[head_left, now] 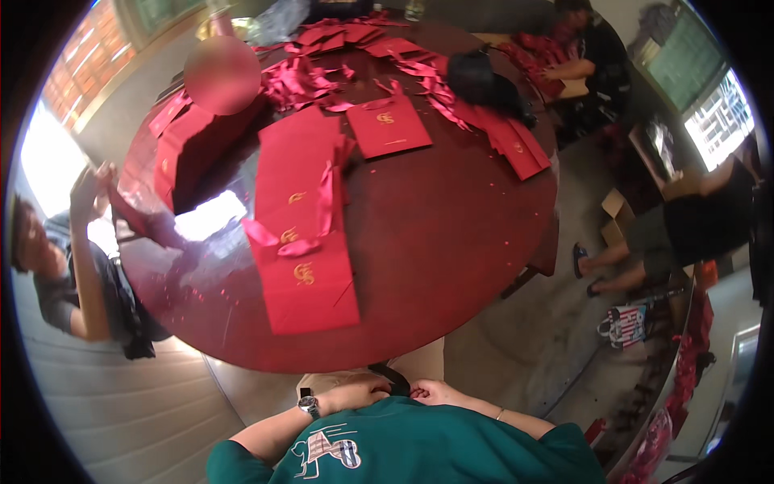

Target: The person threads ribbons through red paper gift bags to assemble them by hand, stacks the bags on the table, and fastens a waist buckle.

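Both of my hands are drawn in at my waist, below the table's near edge. My left hand (pixel 363 394), with a watch on its wrist, has its fingers curled in at the hem of my green shirt (pixel 403 436). Across a small gap, my right hand (pixel 436 393) is closed at the same hem. A black belt-like strap (pixel 393 377) shows between them against my beige trousers (pixel 425 365). What the fingers grip is too small to tell. Ahead on the dark red round table (pixel 435 242), a row of overlapping red paper bags (pixel 310 298) with pink ribbons lies nearest me.
A single red bag (pixel 390 127) lies farther back, near piles of ribboned bags (pixel 306 81). A black bag (pixel 484 81) rests at the far right. One person (pixel 64 274) sits at left; another (pixel 592 64) works at the far right. A third (pixel 685 218) is at right, near a cardboard box (pixel 614 218).
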`<action>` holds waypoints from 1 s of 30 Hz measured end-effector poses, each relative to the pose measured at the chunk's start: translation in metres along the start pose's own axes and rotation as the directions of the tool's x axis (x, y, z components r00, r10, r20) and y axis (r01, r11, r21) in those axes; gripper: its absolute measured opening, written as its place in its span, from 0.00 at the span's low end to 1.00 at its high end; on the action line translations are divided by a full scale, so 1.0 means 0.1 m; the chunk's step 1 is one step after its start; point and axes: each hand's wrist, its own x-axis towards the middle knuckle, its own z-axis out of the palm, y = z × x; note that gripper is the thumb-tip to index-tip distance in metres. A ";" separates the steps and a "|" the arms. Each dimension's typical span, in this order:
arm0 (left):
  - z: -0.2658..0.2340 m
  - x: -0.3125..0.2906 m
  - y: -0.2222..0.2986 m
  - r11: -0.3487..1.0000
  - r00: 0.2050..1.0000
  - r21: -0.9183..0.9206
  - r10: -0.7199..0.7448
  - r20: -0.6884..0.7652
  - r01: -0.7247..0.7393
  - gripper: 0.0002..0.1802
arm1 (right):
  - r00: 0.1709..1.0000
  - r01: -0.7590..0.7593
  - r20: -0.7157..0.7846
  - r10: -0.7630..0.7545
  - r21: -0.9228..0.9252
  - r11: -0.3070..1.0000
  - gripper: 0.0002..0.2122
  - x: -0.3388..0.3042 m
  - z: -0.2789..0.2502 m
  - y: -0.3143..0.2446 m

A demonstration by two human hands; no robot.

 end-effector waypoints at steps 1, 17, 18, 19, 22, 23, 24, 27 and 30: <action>-0.03 0.07 0.08 1.000 0.999 0.028 -0.006 0.043 0.005 0.19 | 1.000 0.018 -0.021 -0.019 -0.022 1.000 0.15 -0.04 -0.04 0.01; -0.43 0.04 1.25 0.972 0.992 -0.210 0.117 0.046 -0.105 0.13 | 0.925 0.279 0.017 -0.379 -0.708 0.649 0.10 -1.15 -0.39 -1.28; -0.51 0.05 1.34 0.979 0.988 -0.163 0.136 0.072 -0.123 0.13 | 0.880 0.329 0.001 -0.475 -0.722 0.608 0.11 -1.19 -0.42 -1.24; -0.59 0.02 1.48 0.990 0.992 -0.088 0.112 0.051 -0.108 0.13 | 0.892 0.335 0.014 -0.453 -0.692 0.639 0.11 -1.24 -0.48 -1.28; -0.66 -0.10 1.54 0.985 0.992 -0.118 0.125 -0.025 -0.127 0.12 | 0.890 0.383 0.023 -0.454 -0.575 0.722 0.11 -1.29 -0.66 -1.33; -0.67 -0.13 1.60 0.976 1.000 -0.216 0.016 -0.001 -0.016 0.12 | 0.879 0.402 0.009 -0.476 -0.552 0.730 0.11 -1.36 -0.75 -1.35; -0.66 -0.14 1.68 0.966 0.999 -0.258 -0.032 -0.003 0.030 0.14 | 0.894 0.374 -0.010 -0.447 -0.531 0.760 0.12 -1.43 -0.82 -1.34; -0.51 -0.03 1.90 0.976 0.996 -0.207 -0.076 -0.040 0.066 0.15 | 0.906 0.303 -0.120 -0.405 -0.483 0.821 0.13 -1.77 -1.04 -1.22; -0.14 0.19 2.22 0.979 0.995 -0.200 -0.064 -0.082 0.046 0.17 | 0.908 0.260 -0.195 -0.370 -0.427 0.866 0.13 -2.23 -1.18 -1.02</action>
